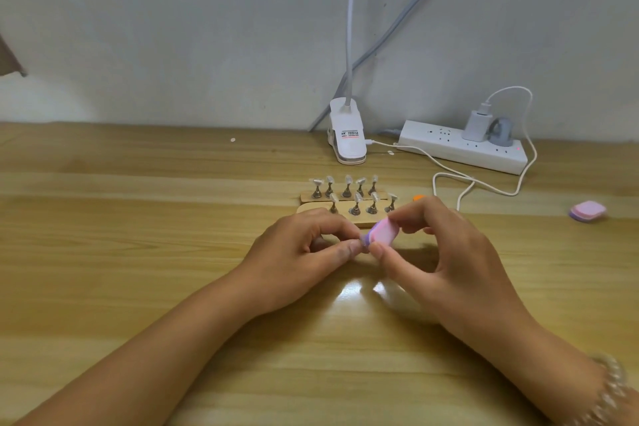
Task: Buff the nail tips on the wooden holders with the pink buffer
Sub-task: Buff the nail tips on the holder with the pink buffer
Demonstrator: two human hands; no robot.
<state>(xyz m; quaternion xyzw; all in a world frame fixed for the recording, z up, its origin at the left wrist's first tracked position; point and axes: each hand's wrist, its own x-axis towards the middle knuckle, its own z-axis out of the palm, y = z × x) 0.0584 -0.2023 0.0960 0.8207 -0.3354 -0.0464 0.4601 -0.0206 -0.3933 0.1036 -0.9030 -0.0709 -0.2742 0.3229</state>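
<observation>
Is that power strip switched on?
Likely on: the power strip shows a small red light near its right end, with a charger plugged in.

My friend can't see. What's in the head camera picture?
The right hand pinches a pink buffer while the left hand pinches something small, hidden, against it. Behind, nail tips stand on two wooden holders on a table.

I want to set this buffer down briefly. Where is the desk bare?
Bare wood lies left of the wooden holders and left hand. Crowded to the right: clip lamp, power strip, white cable, a second pink buffer.
</observation>
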